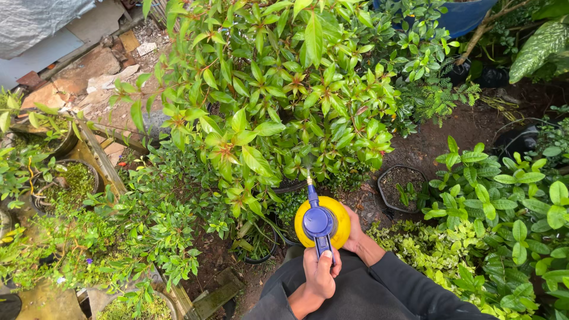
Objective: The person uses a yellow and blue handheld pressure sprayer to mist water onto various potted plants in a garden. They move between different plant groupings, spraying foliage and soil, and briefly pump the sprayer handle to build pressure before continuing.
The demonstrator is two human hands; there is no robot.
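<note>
A yellow pressure sprayer bottle [339, 220] with a blue pump head [318, 222] is held low in the middle of the view. My left hand [320, 277] grips the blue handle from behind, thumb on top. My right hand [355, 232] cups the yellow body from the right side. The sprayer's thin blue wand ends in a brass nozzle [308, 179] that points up at a large shrub [278, 101] with glossy green leaves and reddish new shoots. Both my forearms wear dark sleeves.
Black pots stand on damp soil: one with bare earth and a seedling [401, 188] at right, others under the shrub [258, 249]. Low yellow-green ground cover [450, 261] fills the right. Mossy pots [66, 184] and wooden planks [104, 160] lie left, rubble at upper left.
</note>
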